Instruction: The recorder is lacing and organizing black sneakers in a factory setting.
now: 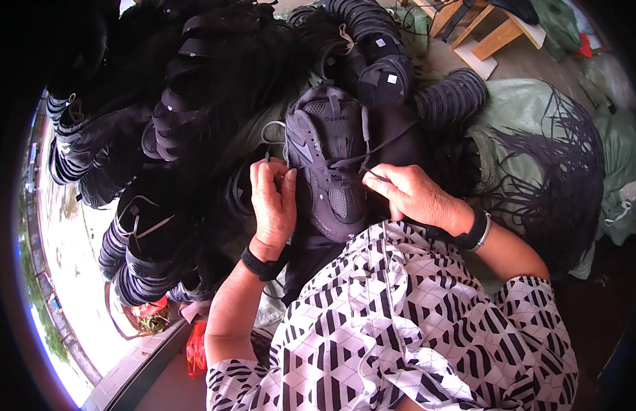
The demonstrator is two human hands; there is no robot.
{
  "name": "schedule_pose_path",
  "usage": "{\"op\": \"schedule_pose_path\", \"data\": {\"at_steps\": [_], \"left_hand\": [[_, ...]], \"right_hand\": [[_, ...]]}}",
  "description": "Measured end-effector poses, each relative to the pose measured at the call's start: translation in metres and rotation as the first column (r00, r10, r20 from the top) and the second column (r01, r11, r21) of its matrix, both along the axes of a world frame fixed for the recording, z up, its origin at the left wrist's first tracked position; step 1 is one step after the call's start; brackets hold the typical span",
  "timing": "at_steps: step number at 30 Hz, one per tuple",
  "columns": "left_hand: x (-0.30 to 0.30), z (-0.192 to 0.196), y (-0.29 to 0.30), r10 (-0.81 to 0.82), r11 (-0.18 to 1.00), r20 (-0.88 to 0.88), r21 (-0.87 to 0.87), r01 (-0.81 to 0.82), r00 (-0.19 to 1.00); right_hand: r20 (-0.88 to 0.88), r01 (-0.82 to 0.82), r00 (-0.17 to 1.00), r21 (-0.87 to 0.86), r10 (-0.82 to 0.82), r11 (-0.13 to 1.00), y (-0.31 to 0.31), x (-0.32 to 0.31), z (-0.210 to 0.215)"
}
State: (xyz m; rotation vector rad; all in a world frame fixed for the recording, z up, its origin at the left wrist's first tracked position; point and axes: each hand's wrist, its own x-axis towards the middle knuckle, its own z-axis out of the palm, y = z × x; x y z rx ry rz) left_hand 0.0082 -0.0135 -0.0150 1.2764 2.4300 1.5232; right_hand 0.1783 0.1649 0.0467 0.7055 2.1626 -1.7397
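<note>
Centrally, a dark grey mesh-and-suede sports shoe upper [328, 164] lies toe toward the person, resting on the lap above a black-and-white geometric patterned garment [414, 322]. The left hand [273, 202] is curled against the upper's left edge, fingertips pinched on a thin dark lace [345, 161] near the eyelets. The right hand [414, 195] sits at the upper's right edge, thumb and forefinger closed on the other run of the same lace, which stretches up and right across the tongue. Each wrist carries a black band.

Labels: small white square tags [392, 78] sit on the black stacked shoe uppers [383, 61] directly behind the held one; a pale logo patch marks the held upper's left flank. A red plastic wrapper [196, 346] lies low left, beside the left forearm.

Edges and room: further stacks of black uppers [147, 205] crowd the left side, touching the work area. A bundle of loose black laces [564, 164] drapes over a pale green woven sack [516, 109] on the right. Light wooden frame pieces [489, 34] stand at top right. Open room remains only between the two hands and close to the torso.
</note>
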Motion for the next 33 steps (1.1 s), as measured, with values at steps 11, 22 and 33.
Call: {"op": "schedule_pose_path", "data": {"at_steps": [11, 22, 33], "left_hand": [[0.003, 0.011, -0.004, -0.054, 0.987, 0.112, -0.143, 0.070, 0.992], [-0.064, 0.069, 0.003, -0.315, 0.891, 0.867, 0.410, -0.195, 0.386], [-0.096, 0.069, -0.043, -0.166, 0.903, 0.798, 0.359, -0.237, 0.580]], "right_hand": [[-0.362, -0.034, 0.871, 0.629, 0.332, 0.776, 0.025, 0.000, -0.005], [-0.490, -0.017, 0.770, 0.624, 0.408, 0.781, 0.017, -0.029, -0.016], [-0.528, 0.069, 0.818, 0.484, 0.228, 0.872, 0.027, -0.013, -0.021]]}}
